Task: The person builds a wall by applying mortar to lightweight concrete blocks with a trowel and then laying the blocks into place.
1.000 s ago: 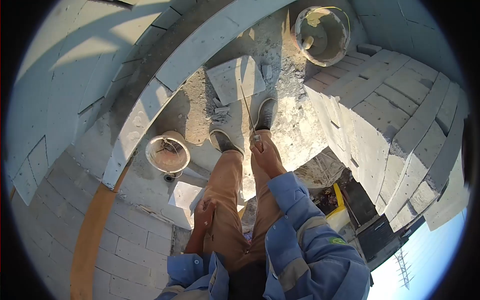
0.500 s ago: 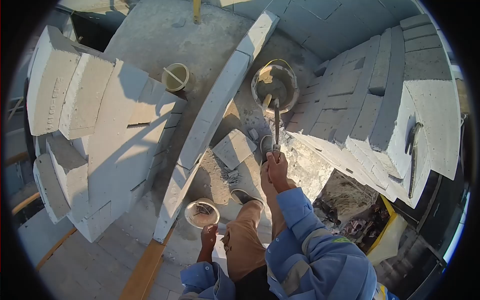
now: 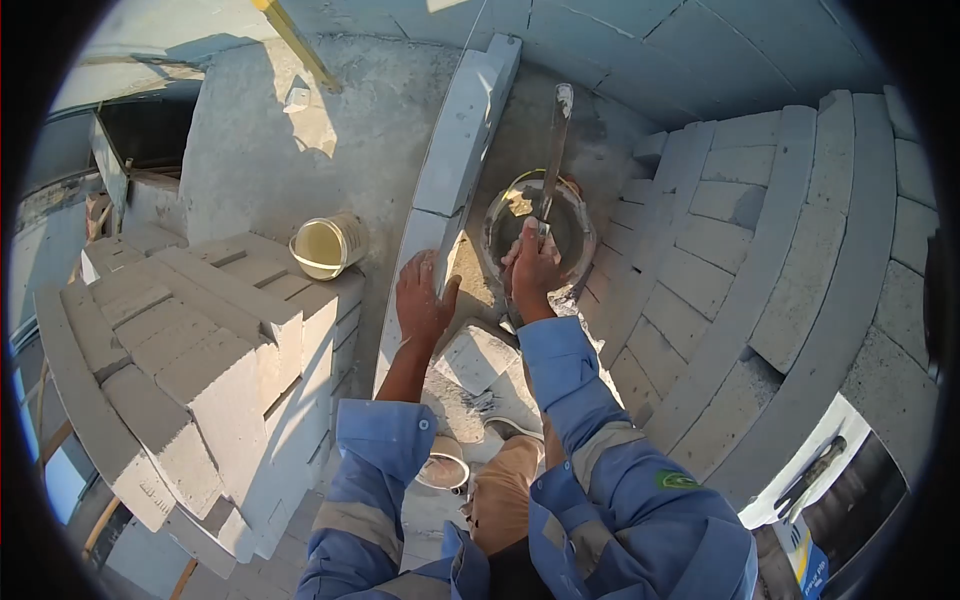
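Observation:
My right hand (image 3: 533,262) is closed around a long, narrow, flat metal tool (image 3: 556,145). The tool points away from me, and its far tip is coated whitish. Below that hand stands a mortar bucket (image 3: 492,232) with grey mix inside and a yellow handle. My left hand (image 3: 425,295) lies with fingers spread on top of a low, narrow wall of light blocks (image 3: 440,165). A loose block piece (image 3: 476,360) lies on the floor between my arms, with rubble near it.
A pale bucket (image 3: 330,247) stands beyond the low wall. Stacked blocks (image 3: 190,350) rise at left, and a block wall (image 3: 740,250) stands at right. A small bucket (image 3: 443,468) sits by my leg. A yellow post (image 3: 298,45) leans at the back.
My right hand has moved forward and raised the tool out of the bucket, its tip now pointing away. My left hand has come from beside the small bucket onto the low wall.

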Tool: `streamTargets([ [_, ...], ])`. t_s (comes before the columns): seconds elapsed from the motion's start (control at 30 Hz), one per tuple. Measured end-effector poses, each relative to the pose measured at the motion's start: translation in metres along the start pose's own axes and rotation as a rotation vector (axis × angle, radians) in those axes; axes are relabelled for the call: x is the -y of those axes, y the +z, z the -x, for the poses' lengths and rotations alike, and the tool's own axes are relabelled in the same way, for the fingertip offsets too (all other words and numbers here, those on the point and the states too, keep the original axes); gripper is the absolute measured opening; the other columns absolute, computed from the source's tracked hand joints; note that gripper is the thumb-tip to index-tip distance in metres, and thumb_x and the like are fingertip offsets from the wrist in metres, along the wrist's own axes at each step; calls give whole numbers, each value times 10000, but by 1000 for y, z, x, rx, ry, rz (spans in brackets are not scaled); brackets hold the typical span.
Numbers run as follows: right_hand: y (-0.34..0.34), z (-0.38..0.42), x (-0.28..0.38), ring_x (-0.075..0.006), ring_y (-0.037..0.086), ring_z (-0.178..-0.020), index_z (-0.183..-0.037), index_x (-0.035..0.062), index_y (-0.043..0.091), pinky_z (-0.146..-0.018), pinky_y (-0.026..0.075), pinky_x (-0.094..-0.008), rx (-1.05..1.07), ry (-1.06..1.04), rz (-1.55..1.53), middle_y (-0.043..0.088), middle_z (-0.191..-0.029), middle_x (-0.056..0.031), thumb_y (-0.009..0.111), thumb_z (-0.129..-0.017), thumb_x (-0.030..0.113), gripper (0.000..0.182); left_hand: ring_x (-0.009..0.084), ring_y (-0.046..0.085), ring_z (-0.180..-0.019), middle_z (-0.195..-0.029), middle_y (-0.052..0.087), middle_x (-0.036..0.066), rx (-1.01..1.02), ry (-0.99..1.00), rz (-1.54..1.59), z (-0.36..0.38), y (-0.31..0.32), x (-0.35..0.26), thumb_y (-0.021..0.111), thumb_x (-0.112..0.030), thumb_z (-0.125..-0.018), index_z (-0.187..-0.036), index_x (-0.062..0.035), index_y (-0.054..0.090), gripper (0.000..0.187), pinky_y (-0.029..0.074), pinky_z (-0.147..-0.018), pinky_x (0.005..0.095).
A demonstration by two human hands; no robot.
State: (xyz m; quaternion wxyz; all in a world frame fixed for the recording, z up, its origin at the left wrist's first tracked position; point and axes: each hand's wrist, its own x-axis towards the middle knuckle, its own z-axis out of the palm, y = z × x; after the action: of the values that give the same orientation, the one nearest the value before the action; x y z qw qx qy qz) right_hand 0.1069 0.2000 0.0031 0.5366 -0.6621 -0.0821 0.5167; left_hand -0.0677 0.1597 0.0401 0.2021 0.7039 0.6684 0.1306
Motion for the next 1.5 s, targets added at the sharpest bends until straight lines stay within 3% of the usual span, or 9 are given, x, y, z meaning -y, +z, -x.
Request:
streamTargets([
  [0.13,31,-66,-1,-113,484,-465,-785,72,541,-480,398,-284,87,-147,95,495,-524,-6,572,-990,498,473,369,348,-1418,-1504,407,189,-23,128,-142,-117,36,-12,627,-400,-922,-1446,-60,453,648,273,-1148,524],
  [0.23,52,-93,16,-122,494,-484,-784,64,538,-492,401,-298,108,-111,165,499,-541,-14,531,-1005,511,498,345,139,-1521,-1627,207,165,15,152,-221,-158,54,-10,544,-494,-952,-1555,-92,284,770,97,-1199,595],
  [0.37,81,-123,17,-109,464,-522,-779,71,515,-509,375,-282,120,-112,81,475,-604,-5,470,-1042,469,479,322,103,-1536,-1655,142,150,112,153,-222,-171,59,-5,517,-539,-945,-1585,-129,215,818,15,-1196,618],
  [0.5,109,-146,11,-100,417,-603,-768,54,501,-564,347,-281,81,-263,190,446,-664,6,427,-1069,424,483,319,126,-1531,-1650,167,137,213,113,-294,-172,58,-2,492,-529,-943,-1590,-160,207,798,-5,-1196,620],
  [0.6,123,-161,3,-115,400,-663,-777,31,507,-607,340,-298,52,-218,240,436,-691,6,420,-1070,426,499,325,142,-1527,-1645,181,138,197,133,-251,-172,58,2,477,-506,-942,-1589,-171,210,776,-7,-1198,617],
  [0.8,134,-185,-19,-141,449,-713,-829,5,553,-656,392,-325,19,-364,404,523,-736,-33,400,-1077,389,482,343,153,-1522,-1635,203,162,202,143,-217,-170,60,6,517,-520,-885,-1593,-183,202,845,24,-1189,639],
  [0.87,138,-186,-21,-244,502,-706,-826,-16,563,-679,408,-389,-12,-312,339,546,-751,-132,402,-1058,437,533,343,159,-1520,-1635,205,159,216,129,-198,-169,60,5,522,-506,-873,-1591,-182,210,847,25,-1189,640],
  [1.2,139,-185,-19,-188,554,-736,-878,-13,597,-684,446,-360,-10,-286,327,621,-793,-100,396,-1063,427,518,342,164,-1518,-1627,222,169,270,118,-166,-167,60,7,566,-482,-840,-1573,-166,274,850,40,-1188,643],
  [1.5,145,-183,-5,-203,552,-807,-968,-27,584,-759,445,-362,35,-249,227,610,-864,-111,399,-1062,386,462,337,184,-1515,-1613,260,173,201,143,-125,-167,62,8,572,-516,-848,-1566,-162,304,844,89,-1191,616],
])
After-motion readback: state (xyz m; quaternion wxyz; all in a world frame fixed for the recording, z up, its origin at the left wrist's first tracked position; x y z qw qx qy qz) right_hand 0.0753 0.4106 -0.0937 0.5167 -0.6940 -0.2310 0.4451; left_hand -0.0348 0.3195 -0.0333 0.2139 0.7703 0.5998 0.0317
